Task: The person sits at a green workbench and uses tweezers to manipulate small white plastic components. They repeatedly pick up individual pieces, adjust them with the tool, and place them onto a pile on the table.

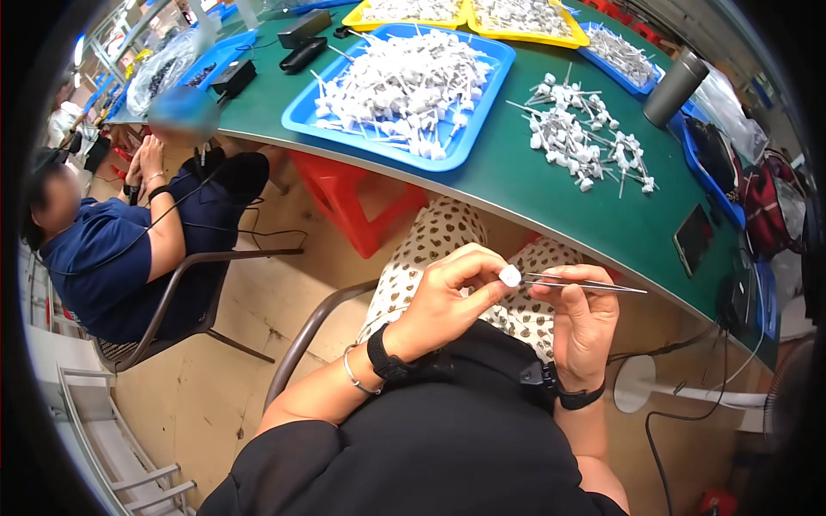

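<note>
Over my lap, my left hand (456,297) pinches a small white plastic piece (510,275) between thumb and fingers. My right hand (581,314) is closed round slim metal tweezers (624,288). One end of the tweezers lies close by the white piece; whether they touch it I cannot tell. On the green table ahead, a blue tray (297,116) is heaped with similar white pieces on thin stems. A loose pile of such pieces (572,138) lies directly on the tabletop, right of that tray.
Yellow trays (533,39) stand at the back, with another blue tray (632,77) beside them. At the right are a grey bottle (675,90), a phone (693,239) and a dark red bag (770,202). A red stool (344,202) is under the table. Another person (112,241) sits at left.
</note>
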Available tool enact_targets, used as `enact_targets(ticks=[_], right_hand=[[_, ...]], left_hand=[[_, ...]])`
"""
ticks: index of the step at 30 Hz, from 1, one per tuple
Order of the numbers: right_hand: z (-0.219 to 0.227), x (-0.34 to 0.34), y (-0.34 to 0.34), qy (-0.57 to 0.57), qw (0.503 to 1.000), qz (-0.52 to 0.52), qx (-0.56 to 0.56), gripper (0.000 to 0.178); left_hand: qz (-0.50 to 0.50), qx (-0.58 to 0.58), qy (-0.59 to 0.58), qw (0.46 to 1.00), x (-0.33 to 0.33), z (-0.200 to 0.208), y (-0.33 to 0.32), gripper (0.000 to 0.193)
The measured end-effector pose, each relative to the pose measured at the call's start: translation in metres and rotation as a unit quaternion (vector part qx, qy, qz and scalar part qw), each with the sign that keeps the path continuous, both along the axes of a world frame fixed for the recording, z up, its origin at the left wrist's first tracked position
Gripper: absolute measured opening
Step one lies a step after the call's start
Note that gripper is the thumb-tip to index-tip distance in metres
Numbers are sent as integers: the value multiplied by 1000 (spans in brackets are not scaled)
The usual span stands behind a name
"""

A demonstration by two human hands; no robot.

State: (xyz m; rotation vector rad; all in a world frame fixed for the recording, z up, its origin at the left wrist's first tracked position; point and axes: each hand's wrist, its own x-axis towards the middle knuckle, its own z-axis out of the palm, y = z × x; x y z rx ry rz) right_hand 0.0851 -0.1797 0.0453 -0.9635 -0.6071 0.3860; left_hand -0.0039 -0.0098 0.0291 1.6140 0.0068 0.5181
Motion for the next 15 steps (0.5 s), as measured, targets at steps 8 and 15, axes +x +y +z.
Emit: enact_targets(ticks=[8, 15], right_hand=[[-6, -14, 10, -77, 992, -63, -74, 18], [-8, -18, 14, -140, 978, -110, -106, 15]], left_hand=[[-21, -56, 28, 998, -2, -17, -3, 11], [9, -19, 5, 1000, -2, -20, -4, 11]])
